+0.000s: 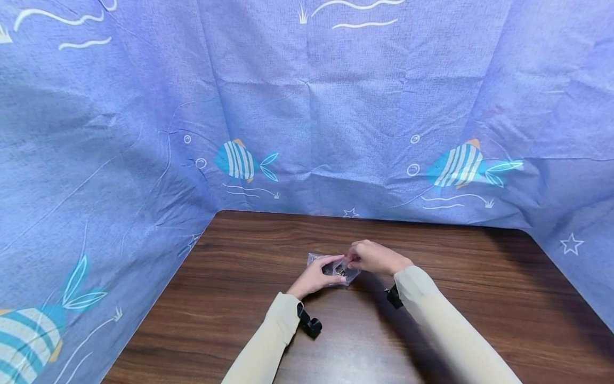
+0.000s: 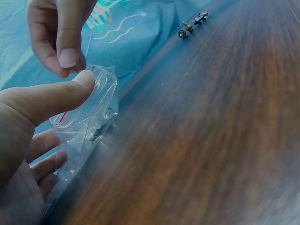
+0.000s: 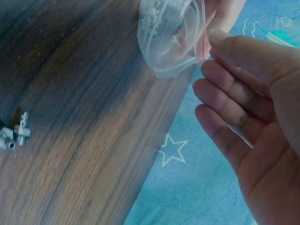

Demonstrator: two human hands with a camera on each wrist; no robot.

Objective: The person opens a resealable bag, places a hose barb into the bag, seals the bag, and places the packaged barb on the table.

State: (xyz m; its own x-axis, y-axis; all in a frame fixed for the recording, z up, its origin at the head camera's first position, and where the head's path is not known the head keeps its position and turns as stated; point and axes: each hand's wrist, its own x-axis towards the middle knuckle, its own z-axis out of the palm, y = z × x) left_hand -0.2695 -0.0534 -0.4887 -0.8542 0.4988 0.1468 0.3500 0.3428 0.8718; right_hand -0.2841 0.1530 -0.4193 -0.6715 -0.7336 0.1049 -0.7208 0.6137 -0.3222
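Observation:
A clear zip-lock bag (image 1: 352,274) with a red line along its mouth is between the two hands. My left hand (image 1: 316,277) holds the bag, thumb on one side and fingers on the other. My right hand (image 1: 376,257) pinches the rim of its mouth between thumb and fingertips, the other fingers loosely bent. In the right wrist view the bag (image 3: 171,65) gapes open. Small metal parts (image 3: 152,21) show through its plastic; their exact kind is blurred.
Several small metal fittings (image 2: 192,27) lie loose on the dark wood-grain table (image 1: 230,298). A blue cloth (image 1: 355,128) printed with fish hangs behind the table and at its sides. Black straps with a camera (image 1: 310,324) sit on the wrists.

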